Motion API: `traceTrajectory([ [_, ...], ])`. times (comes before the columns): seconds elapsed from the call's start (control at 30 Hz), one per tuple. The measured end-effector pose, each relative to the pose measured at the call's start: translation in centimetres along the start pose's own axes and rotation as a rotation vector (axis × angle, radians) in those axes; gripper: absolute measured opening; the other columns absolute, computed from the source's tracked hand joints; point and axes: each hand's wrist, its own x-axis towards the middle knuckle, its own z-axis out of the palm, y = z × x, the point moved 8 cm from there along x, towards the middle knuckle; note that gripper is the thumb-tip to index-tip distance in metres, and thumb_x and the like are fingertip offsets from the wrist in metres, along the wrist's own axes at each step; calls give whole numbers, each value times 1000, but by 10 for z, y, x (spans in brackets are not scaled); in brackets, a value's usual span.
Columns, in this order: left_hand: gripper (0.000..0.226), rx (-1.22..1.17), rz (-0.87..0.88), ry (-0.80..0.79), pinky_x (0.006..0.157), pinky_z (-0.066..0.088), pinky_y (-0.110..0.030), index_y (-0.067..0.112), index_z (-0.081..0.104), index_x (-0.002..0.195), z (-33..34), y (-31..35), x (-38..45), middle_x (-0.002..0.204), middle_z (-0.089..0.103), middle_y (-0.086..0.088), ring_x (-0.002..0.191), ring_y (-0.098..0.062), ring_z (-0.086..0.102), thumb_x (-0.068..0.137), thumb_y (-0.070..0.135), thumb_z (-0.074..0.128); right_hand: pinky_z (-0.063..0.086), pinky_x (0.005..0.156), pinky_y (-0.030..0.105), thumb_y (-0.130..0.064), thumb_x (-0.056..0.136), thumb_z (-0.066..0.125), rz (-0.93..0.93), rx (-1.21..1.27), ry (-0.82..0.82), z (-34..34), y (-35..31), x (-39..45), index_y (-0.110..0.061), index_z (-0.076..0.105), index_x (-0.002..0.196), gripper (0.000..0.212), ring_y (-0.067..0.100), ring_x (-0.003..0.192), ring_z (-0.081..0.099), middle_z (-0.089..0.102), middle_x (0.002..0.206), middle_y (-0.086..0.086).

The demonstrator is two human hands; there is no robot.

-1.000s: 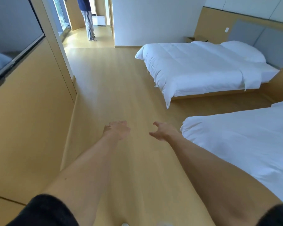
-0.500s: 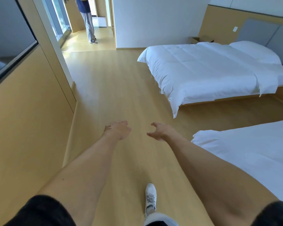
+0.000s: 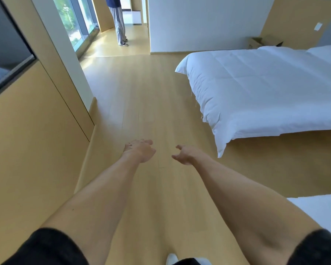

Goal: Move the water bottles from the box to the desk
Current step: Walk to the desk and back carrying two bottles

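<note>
Wooden flooring (image 3: 141,96) is stretching ahead of you beside a white bed (image 3: 266,88). You are holding out your left hand (image 3: 140,151) and right hand (image 3: 187,154), both loosely open and empty. An open cardboard box (image 3: 264,42) is sitting behind the bed; bottles cannot be made out.

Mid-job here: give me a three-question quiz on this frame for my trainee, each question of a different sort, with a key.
1. True or false: the left hand holds a water bottle.
2. Multiple choice: the open cardboard box sits (A) on the floor between the hands, (B) beyond the far bed by the wall, (C) in the doorway beside the standing person.
3. Fill in: the right hand is ____, fingers relaxed, holding nothing.

Key:
1. False; it is empty, stretched out over the floor.
2. B.
3. open.
</note>
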Motion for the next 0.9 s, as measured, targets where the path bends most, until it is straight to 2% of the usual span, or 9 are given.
traceTrajectory([
  [0.47, 52, -2, 2, -15, 113, 31, -43, 29, 37, 152, -74, -18, 231, 159, 36, -6, 144, -30, 36, 104, 47, 36, 29, 118, 42, -60, 98, 42, 50, 16, 51, -121, -8, 198, -31, 22, 158, 70, 23, 148, 28, 27, 163, -2],
  [0.7, 53, -35, 39, -12, 115, 29, -43, 30, 36, 153, -144, -49, 377, 158, 37, -4, 144, -28, 36, 103, 50, 36, 26, 117, 38, -57, 99, 44, 117, 21, 80, -211, -45, 311, -31, 23, 158, 68, 23, 148, 29, 30, 162, 2],
  [0.9, 53, -8, 76, 4, 113, 29, -43, 29, 36, 152, -199, -67, 477, 157, 38, -5, 143, -28, 36, 104, 50, 35, 31, 113, 38, -55, 100, 43, 96, 20, 100, -270, -82, 397, -29, 25, 158, 66, 24, 144, 36, 36, 159, 3],
])
